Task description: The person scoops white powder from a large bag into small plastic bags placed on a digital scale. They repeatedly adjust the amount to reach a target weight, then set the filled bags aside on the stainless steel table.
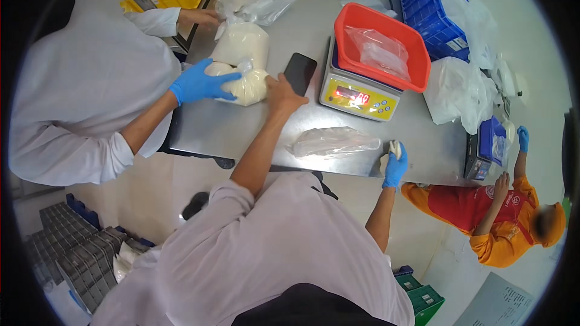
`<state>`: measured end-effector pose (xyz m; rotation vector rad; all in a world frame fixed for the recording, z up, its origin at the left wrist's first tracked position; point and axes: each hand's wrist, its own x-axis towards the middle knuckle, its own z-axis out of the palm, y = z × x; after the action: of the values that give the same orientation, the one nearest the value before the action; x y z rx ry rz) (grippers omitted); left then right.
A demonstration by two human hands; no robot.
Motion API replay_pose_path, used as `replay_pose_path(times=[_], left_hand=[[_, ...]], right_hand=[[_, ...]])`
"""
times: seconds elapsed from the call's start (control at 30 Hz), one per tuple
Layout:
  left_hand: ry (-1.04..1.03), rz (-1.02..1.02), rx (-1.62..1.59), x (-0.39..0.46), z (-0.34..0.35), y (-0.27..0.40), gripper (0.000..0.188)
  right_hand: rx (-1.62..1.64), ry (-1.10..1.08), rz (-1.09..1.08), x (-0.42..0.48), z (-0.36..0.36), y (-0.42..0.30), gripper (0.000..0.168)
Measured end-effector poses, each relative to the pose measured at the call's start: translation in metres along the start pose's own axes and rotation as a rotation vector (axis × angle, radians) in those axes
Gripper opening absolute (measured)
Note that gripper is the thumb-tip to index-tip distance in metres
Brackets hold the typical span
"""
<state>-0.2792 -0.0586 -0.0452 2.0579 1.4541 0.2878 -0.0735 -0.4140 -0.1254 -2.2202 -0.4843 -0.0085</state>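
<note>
My bare left hand [284, 95] is at the lower edge of a black smartphone [301, 72], fingers beside a clear bag of pale powder [250, 88]; whether it grips the phone is unclear. At the table's front edge, my blue-gloved right hand [395, 167] is closed on a crumpled whitish cloth [395, 148]. An empty-looking clear plastic bag [335, 141] lies between my hands. Behind it, a digital scale [360, 99] carries a red plastic tray [383, 79] with clear bags [384, 56] inside. A larger powder bag [242, 45] lies behind the small ones.
At left, a co-worker's gloved hand [201, 80] touches the powder bags; their bare hand [199, 18] is farther back. A blue crate [432, 18] and white plastic bags [453, 90] stand right. Another person in orange [507, 240] is beyond the steel table's [435, 158] right end.
</note>
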Motion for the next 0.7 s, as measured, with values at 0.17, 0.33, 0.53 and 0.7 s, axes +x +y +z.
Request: replay_pose_path(times=[0.17,0.33,0.53,0.7], left_hand=[[-0.029,0.218,-0.06,-0.062,-0.112,0.013,0.089],[-0.128,0.573,-0.006,-0.113,-0.125,0.088,0.083],[-0.267,0.937,-0.087,-0.164,-0.072,0.18,0.079],[-0.415,1.026,0.021,-0.208,-0.045,0.203,0.08]], right_hand=[[0.423,0.135,0.174,-0.01,-0.065,-0.105,0.044],[0.227,0.174,-0.276,-0.02,-0.111,-0.225,0.041],[-0.145,-0.217,-0.594,-0.018,-0.115,-0.248,0.059],[-0.315,0.273,-0.265,0.026,-0.15,-0.141,0.048]])
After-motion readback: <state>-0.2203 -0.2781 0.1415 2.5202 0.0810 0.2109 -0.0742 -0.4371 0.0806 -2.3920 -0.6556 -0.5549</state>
